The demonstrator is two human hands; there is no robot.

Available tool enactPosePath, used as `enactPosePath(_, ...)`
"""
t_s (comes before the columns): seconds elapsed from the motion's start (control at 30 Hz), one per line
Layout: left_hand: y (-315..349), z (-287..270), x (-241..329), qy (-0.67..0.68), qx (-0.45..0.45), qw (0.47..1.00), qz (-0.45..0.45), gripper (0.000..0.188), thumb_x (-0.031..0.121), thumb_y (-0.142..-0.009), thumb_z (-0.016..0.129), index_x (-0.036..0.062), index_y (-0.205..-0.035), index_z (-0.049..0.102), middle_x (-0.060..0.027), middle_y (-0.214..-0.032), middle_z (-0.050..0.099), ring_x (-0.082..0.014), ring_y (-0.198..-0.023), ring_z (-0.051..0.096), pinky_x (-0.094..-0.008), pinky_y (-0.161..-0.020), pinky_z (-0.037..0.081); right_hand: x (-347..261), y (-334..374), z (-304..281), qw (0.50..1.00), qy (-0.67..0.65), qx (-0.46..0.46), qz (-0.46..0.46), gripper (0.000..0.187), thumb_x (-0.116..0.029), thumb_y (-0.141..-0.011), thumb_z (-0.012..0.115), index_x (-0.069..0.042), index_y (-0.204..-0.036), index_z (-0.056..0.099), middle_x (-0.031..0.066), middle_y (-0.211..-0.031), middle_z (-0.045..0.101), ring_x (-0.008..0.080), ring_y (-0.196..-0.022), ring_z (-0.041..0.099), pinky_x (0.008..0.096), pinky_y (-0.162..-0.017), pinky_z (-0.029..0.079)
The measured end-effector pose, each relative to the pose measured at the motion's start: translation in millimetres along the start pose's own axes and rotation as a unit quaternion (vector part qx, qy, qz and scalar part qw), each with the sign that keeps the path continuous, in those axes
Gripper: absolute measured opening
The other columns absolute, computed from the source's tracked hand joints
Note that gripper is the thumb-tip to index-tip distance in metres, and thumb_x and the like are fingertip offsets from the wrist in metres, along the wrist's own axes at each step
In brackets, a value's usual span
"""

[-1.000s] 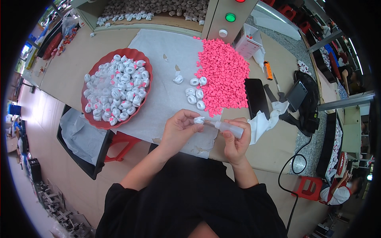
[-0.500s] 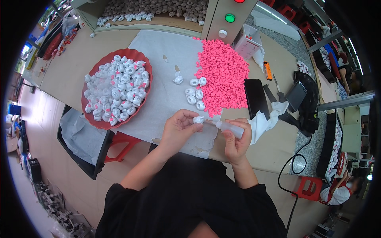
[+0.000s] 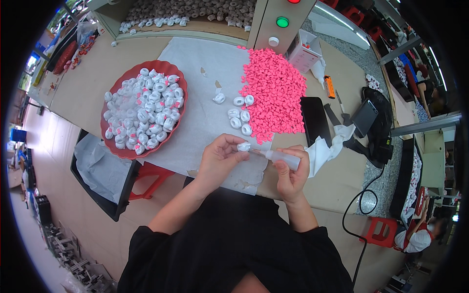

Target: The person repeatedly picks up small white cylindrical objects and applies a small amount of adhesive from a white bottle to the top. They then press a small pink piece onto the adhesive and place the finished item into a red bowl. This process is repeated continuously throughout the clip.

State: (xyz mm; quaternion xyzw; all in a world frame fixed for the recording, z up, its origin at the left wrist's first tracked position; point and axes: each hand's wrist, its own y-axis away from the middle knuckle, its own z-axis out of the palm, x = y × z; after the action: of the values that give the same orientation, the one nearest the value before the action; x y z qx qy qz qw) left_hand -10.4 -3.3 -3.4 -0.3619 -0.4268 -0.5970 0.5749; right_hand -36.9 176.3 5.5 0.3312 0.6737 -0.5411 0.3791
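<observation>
Pinched between the thumb and fingers of my left hand [image 3: 222, 158] is a small white rounded piece [image 3: 244, 146]. My right hand [image 3: 293, 171] grips a translucent squeeze bottle [image 3: 283, 158], its thin nozzle tip pointing left at the white piece; whether they touch I cannot tell. Just beyond my hands lie several like white pieces [image 3: 235, 113] on the white paper sheet [image 3: 205, 63]. To their right spreads a pile of small pink pieces [image 3: 273, 93]. At the left, a red scalloped bowl [image 3: 179, 73] is full of white pieces, some with pink bits on them.
Right of the pink pile lie a black phone [image 3: 315, 117], a crumpled white cloth [image 3: 322, 152], an orange cylinder [image 3: 330, 87] and a black bag [image 3: 376, 136]. A black tray [image 3: 115, 207] is below the bowl. At the back stands a cabinet with a green button [image 3: 283, 22].
</observation>
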Motion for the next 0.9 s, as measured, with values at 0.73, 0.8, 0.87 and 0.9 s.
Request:
enactPosePath(0.73, 0.4, 3.0, -2.0, -0.002, -0.026, 1.000, 0.015, 0.025, -0.006, -0.079, 0.058, -0.0013, -0.102, 0.049, -0.0080, -0.098, 0.056, -0.0125, -0.092, 0.056, -0.0253, -0.082, 0.047, -9.2, -17.8, -18.4, 0.874, -0.400, 0.110, 0.253, 0.027, -0.004, -0.080, 0.060, -0.005, -0.104, 0.047, 0.0085, -0.096, 0.053, 0.0189, -0.081, 0.059, 0.0308, -0.071, 0.048)
enactPosePath(0.8, 2.0, 9.4, -3.3, -0.011, -0.058, 0.998, 0.006, 0.025, -0.005, -0.080, 0.057, -0.0011, -0.103, 0.049, -0.0076, -0.099, 0.056, -0.0123, -0.093, 0.055, -0.0253, -0.083, 0.046, -9.0, -20.8, -25.5, 0.860, -0.404, 0.087, 0.299, 0.035, 0.002, -0.076, 0.062, -0.005, -0.107, 0.048, 0.0071, -0.097, 0.056, 0.0184, -0.084, 0.059, 0.0301, -0.074, 0.048)
enactPosePath(0.87, 4.6, 19.8, -3.4, -0.025, -0.110, 0.993, -0.021, 0.024, -0.005, -0.081, 0.056, -0.0009, -0.103, 0.048, -0.0070, -0.100, 0.056, -0.0118, -0.095, 0.055, -0.0251, -0.084, 0.045, -1.2, -17.4, -32.8, 0.915, -0.288, 0.069, 0.274, 0.035, 0.003, -0.074, 0.064, -0.004, -0.105, 0.049, 0.0062, -0.096, 0.056, 0.0160, -0.085, 0.057, 0.0276, -0.074, 0.047)
enactPosePath(0.9, 7.9, 22.7, -3.7, -0.045, -0.145, 0.987, -0.050, 0.023, -0.005, -0.082, 0.056, -0.0008, -0.103, 0.048, -0.0067, -0.100, 0.056, -0.0115, -0.095, 0.055, -0.0251, -0.084, 0.045, 1.2, -16.8, -37.0, 0.937, -0.228, 0.059, 0.260, 0.035, 0.003, -0.074, 0.065, -0.004, -0.104, 0.049, 0.0057, -0.096, 0.057, 0.0148, -0.085, 0.057, 0.0263, -0.074, 0.047)
